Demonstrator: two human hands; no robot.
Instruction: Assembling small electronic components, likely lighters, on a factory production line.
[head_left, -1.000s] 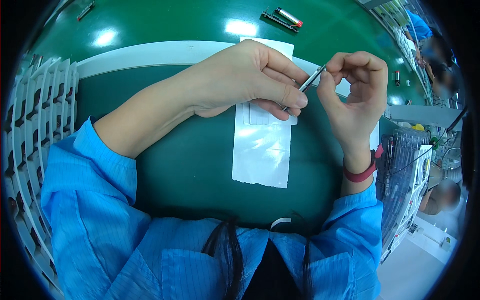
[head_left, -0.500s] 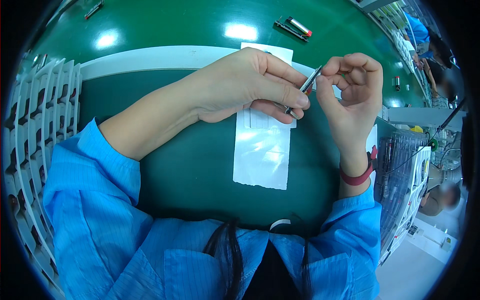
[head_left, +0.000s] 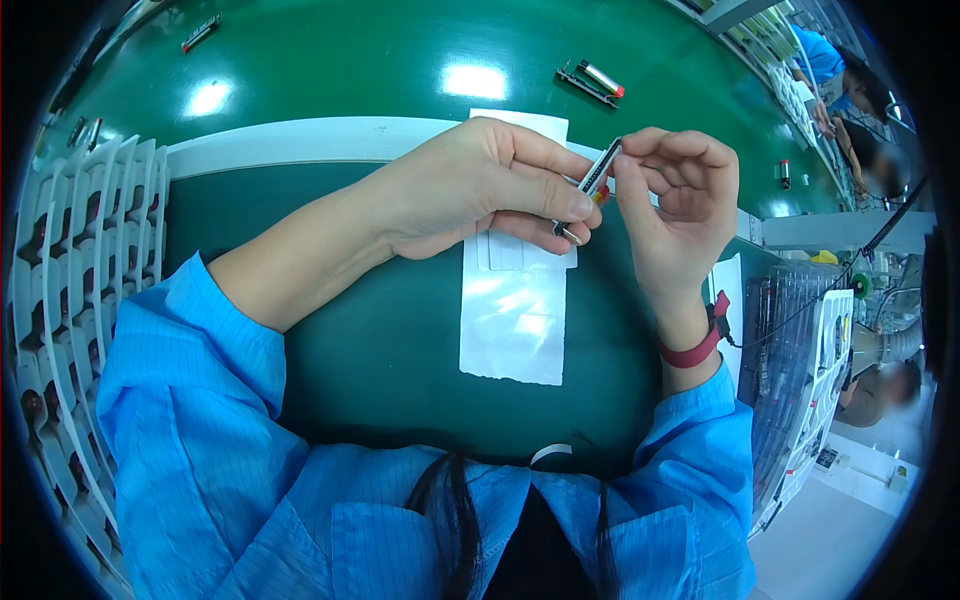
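Nearest the camera are the blue sleeves of the person's smock, and from them both forearms rise over a white paper sheet (head_left: 515, 310) that lies flat on the green table (head_left: 330, 60). A red wristband (head_left: 692, 350) sits on the right wrist, to the right of the sheet's middle. Above the sheet's upper end, the left hand (head_left: 470, 190) grasps a thin metal strip (head_left: 590, 190) between thumb and curled fingers, the strip tilted with its lower tip just over the sheet's top right corner. The right hand (head_left: 680, 200), right of the sheet, pinches the strip's upper end between thumb and forefinger, the other fingers loosely curled. Left of the sheet stands a white slotted rack (head_left: 80, 300) with small parts in its slots; right of it, past the right wrist, a clear tray (head_left: 790, 370) of parts. Beyond the sheet's far end lie a small cylinder and bar (head_left: 592, 80) on the table.
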